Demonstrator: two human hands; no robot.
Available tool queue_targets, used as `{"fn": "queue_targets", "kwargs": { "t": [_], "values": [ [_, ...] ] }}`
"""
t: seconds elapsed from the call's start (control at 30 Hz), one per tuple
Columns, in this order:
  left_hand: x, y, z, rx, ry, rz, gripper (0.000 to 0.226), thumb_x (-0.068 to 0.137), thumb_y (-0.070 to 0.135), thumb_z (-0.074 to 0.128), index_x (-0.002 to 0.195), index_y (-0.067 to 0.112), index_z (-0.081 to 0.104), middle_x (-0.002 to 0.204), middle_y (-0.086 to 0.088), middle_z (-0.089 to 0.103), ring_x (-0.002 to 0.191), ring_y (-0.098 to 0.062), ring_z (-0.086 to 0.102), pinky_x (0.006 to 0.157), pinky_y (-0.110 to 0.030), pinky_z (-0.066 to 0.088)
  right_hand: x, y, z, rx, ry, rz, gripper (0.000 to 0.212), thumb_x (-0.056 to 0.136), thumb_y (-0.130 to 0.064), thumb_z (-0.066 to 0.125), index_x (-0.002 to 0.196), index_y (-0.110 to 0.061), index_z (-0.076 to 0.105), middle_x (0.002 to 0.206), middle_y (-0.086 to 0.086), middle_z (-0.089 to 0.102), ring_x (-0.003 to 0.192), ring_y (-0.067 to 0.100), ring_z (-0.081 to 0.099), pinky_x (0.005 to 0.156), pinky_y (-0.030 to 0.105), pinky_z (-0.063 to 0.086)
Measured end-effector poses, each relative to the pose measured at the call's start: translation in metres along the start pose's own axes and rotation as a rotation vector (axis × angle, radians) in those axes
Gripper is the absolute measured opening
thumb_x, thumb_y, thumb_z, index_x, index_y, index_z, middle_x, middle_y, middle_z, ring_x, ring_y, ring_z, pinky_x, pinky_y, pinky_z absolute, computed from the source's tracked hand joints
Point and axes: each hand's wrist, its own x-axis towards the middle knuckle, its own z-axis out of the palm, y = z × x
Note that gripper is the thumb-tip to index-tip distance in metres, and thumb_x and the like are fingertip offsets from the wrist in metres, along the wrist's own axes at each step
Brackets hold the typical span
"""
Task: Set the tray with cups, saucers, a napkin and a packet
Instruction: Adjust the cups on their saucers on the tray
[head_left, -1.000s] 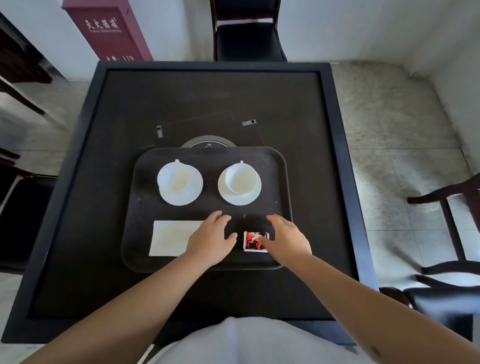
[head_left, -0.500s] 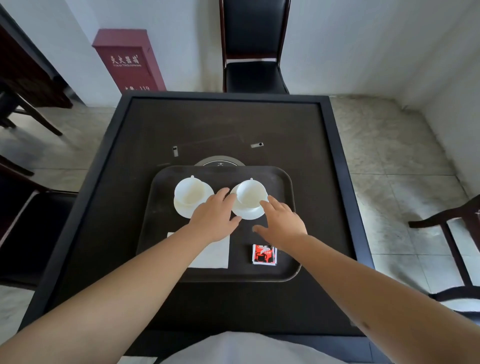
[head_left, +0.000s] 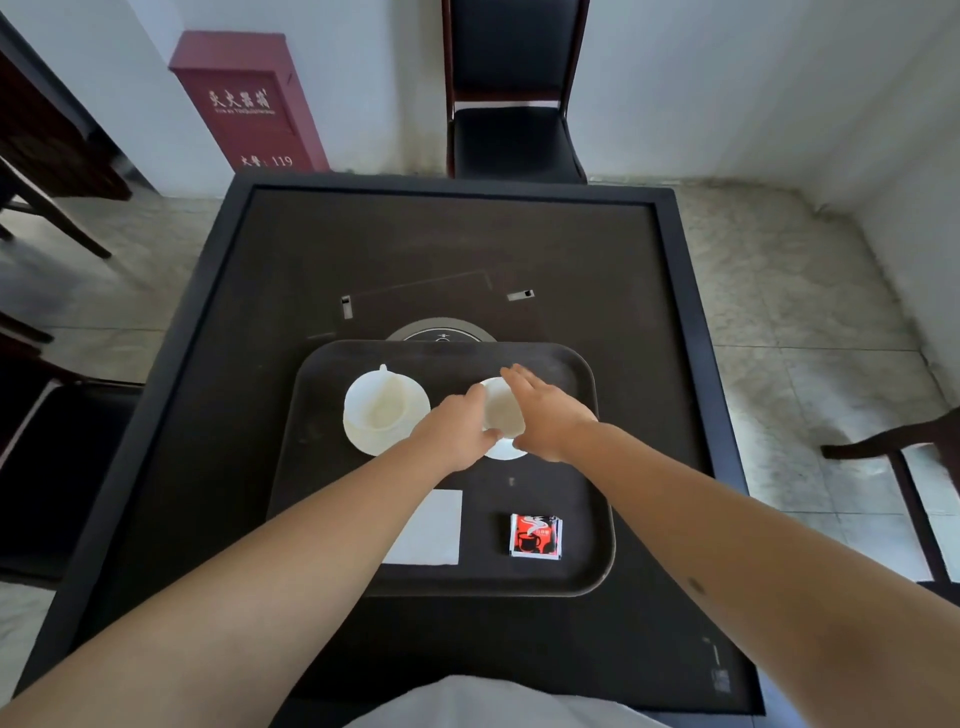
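A dark brown tray (head_left: 597, 395) lies on the black table. On its far left stands a white cup on a saucer (head_left: 382, 405). The right white cup (head_left: 501, 410) sits over its saucer (head_left: 506, 451), clasped between both hands. My left hand (head_left: 452, 431) presses its left side, fingers curled. On the cup's right side is my right hand (head_left: 550, 415), fingers stretched past the rim. Whether the cup is lifted off the saucer I cannot tell. A white napkin (head_left: 431, 527), partly under my left forearm, and a red packet (head_left: 535, 535) lie on the tray's near half.
The square table (head_left: 670, 364) has a raised black rim and a round inset (head_left: 441, 332) just behind the tray. A black chair (head_left: 514, 130) stands at the far side, a red cabinet (head_left: 249, 104) at the far left, and another chair (head_left: 893, 452) to the right.
Both hands have moved from the tray's near edge, by the napkin and packet, to the far half and closed around the right cup. The view has tilted up.
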Motion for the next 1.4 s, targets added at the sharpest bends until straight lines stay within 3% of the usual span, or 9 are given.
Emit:
{"fn": "queue_targets", "kwargs": {
  "t": [0.2, 0.3, 0.7, 0.83, 0.93, 1.0, 1.1, 1.2, 1.4],
  "values": [
    [0.006, -0.005, 0.004, -0.251, 0.027, -0.059, 0.051, 0.093, 0.021, 0.061, 0.139, 0.023, 0.039, 0.115, -0.007, 0.066, 0.100, -0.027, 0.062, 0.084, -0.037, 0.051, 0.009, 0.004, 0.001, 0.014, 0.014, -0.002, 0.103, 0.076, -0.028, 0.082, 0.154, -0.030, 0.015, 0.156, -0.001, 0.030, 0.124, 0.032, 0.052, 0.087, 0.039, 0.053],
    [0.011, -0.005, 0.004, -0.445, -0.010, -0.133, 0.056, 0.091, 0.011, 0.058, 0.141, 0.029, 0.041, 0.112, -0.004, 0.066, 0.097, -0.027, 0.063, 0.087, -0.043, 0.055, 0.010, 0.002, 0.001, -0.078, 0.033, 0.003, 0.105, 0.073, -0.044, 0.081, 0.153, -0.035, 0.013, 0.146, 0.005, 0.037, 0.115, 0.032, 0.057, 0.080, 0.038, 0.055],
    [0.016, 0.003, 0.023, -0.797, 0.030, -0.469, 0.046, 0.087, 0.002, 0.063, 0.128, 0.019, 0.050, 0.116, -0.010, 0.058, 0.098, -0.033, 0.065, 0.075, -0.040, 0.061, 0.011, -0.003, 0.010, -0.188, 0.071, 0.145, 0.109, 0.060, -0.081, 0.065, 0.147, -0.033, 0.021, 0.141, 0.007, 0.037, 0.124, 0.031, 0.043, 0.085, 0.042, 0.046],
    [0.021, 0.003, 0.022, -0.862, 0.007, -0.482, 0.045, 0.086, -0.002, 0.065, 0.124, 0.017, 0.050, 0.112, -0.011, 0.058, 0.089, -0.027, 0.069, 0.077, -0.035, 0.061, 0.019, 0.003, -0.018, -0.108, -0.101, 0.104, 0.092, 0.071, -0.069, 0.065, 0.148, -0.036, 0.027, 0.154, 0.004, 0.024, 0.136, 0.034, 0.028, 0.101, 0.049, 0.040],
    [0.025, 0.001, 0.016, -0.825, -0.007, -0.480, 0.042, 0.086, -0.001, 0.066, 0.123, 0.015, 0.053, 0.111, -0.010, 0.059, 0.091, -0.028, 0.070, 0.077, -0.036, 0.061, 0.026, 0.005, -0.038, -0.156, -0.173, 0.032, 0.043, 0.091, -0.045, 0.054, 0.130, -0.027, 0.051, 0.124, 0.005, 0.057, 0.103, 0.027, 0.053, 0.084, 0.041, 0.052],
    [0.027, -0.001, 0.015, -0.769, -0.001, -0.464, 0.042, 0.086, -0.001, 0.066, 0.122, 0.017, 0.055, 0.114, -0.008, 0.058, 0.097, -0.031, 0.066, 0.078, -0.038, 0.061, 0.026, 0.006, -0.040, -0.142, -0.091, 0.042, 0.021, 0.095, -0.025, 0.048, 0.113, -0.024, 0.060, 0.106, 0.004, 0.062, 0.090, 0.025, 0.058, 0.066, 0.033, 0.049],
    [0.028, -0.004, 0.018, -0.745, 0.034, -0.434, 0.038, 0.086, 0.000, 0.064, 0.118, 0.020, 0.057, 0.114, -0.005, 0.058, 0.097, -0.027, 0.064, 0.078, -0.038, 0.061, 0.024, 0.011, -0.034, -0.026, -0.009, 0.095, 0.021, 0.094, -0.012, 0.044, 0.095, -0.023, 0.062, 0.095, 0.006, 0.063, 0.081, 0.027, 0.060, 0.056, 0.029, 0.045],
    [0.023, -0.007, 0.025, -0.779, 0.073, -0.426, 0.036, 0.087, 0.005, 0.063, 0.115, 0.026, 0.054, 0.107, -0.001, 0.059, 0.095, -0.023, 0.065, 0.075, -0.035, 0.061, 0.022, 0.017, -0.025, 0.139, 0.058, 0.132, 0.028, 0.096, -0.018, 0.044, 0.106, -0.027, 0.068, 0.099, 0.004, 0.066, 0.086, 0.028, 0.062, 0.067, 0.034, 0.054],
    [0.012, -0.004, 0.041, -0.914, 0.055, -0.457, 0.040, 0.082, 0.011, 0.073, 0.111, 0.026, 0.049, 0.095, 0.002, 0.057, 0.083, -0.020, 0.068, 0.055, -0.022, 0.056, 0.020, 0.020, -0.023, 0.279, 0.022, 0.222, 0.021, 0.084, -0.011, 0.052, 0.093, -0.020, 0.068, 0.085, 0.006, 0.066, 0.073, 0.022, 0.058, 0.057, 0.026, 0.042]
  ]
}}
